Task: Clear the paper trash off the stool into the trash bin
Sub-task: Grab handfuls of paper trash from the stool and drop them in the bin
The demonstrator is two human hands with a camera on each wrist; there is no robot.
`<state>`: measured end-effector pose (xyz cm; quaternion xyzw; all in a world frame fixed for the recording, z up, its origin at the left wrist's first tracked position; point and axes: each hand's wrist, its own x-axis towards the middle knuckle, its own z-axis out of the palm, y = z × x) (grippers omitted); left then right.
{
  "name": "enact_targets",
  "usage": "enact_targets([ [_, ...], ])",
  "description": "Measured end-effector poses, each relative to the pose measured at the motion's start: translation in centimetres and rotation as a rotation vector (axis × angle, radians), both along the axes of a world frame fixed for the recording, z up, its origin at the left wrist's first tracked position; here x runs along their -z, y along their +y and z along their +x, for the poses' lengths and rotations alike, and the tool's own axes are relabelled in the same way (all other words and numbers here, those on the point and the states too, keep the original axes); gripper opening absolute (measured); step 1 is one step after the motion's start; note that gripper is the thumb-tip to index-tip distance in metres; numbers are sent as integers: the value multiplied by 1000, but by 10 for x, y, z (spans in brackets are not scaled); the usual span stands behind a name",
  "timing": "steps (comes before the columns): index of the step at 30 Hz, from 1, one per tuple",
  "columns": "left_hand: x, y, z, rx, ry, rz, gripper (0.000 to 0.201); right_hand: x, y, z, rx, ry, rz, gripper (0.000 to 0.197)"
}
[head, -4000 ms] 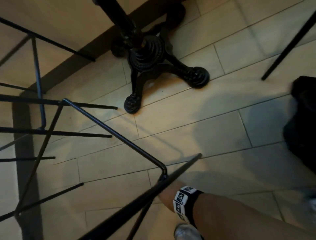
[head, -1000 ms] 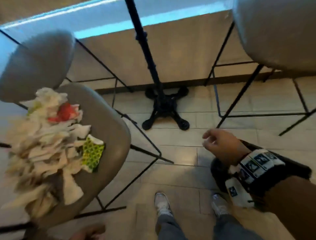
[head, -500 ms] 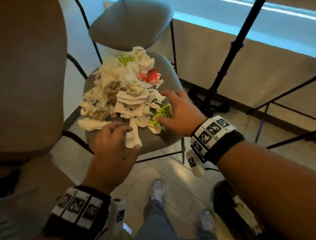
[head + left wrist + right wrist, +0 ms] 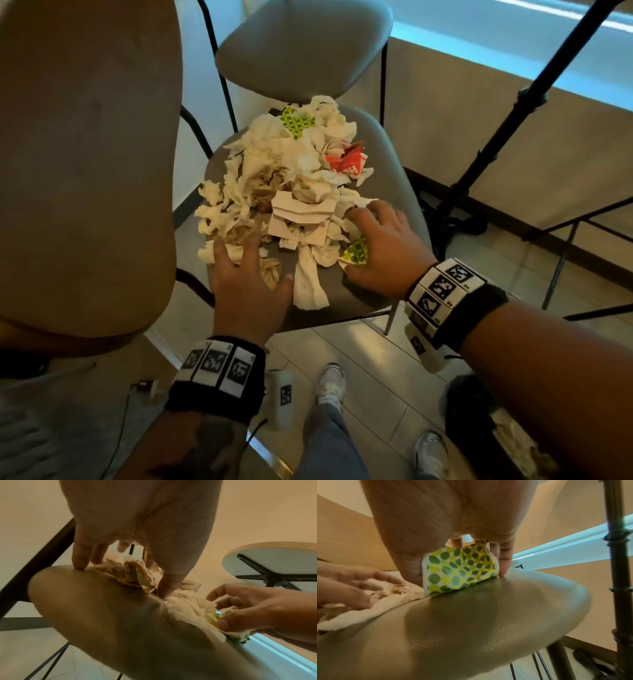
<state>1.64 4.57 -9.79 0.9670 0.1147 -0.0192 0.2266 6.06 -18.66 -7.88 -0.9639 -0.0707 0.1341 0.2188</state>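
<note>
I have both hands down on the heap of paper trash (image 4: 291,192) on the grey stool seat (image 4: 387,164), so this looks like the gathering step. My left hand (image 4: 251,284) lies spread, fingers fairly straight, on brown crumpled tissue (image 4: 135,573). My right hand (image 4: 387,253) curls round a green-dotted wrapper (image 4: 458,568); only the right wrist view shows that wrapper pinched between thumb and fingers. Next I judge: squeeze the heap together, lift, carry to the dark trash bin (image 4: 479,421) by my feet.

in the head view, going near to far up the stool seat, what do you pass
left hand → white twisted napkin → folded white card → red wrapper → top green-dotted paper → backrest
</note>
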Motion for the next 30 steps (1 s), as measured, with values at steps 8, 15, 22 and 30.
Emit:
enact_targets([
  [8,4,-1,8,15,-1,25,21,5,-13,-13,80,-22,67,69],
  [15,-1,-3,15,29,67,-12,14,4,-27,-23,109,-32,122,65],
  [22,-13,2,25,-185,97,-260,61,8,-26,-23,115,-42,117,63],
  [30,-11,4,32,-330,150,-268,71,11,-23,-21,117,-49,95,65],
])
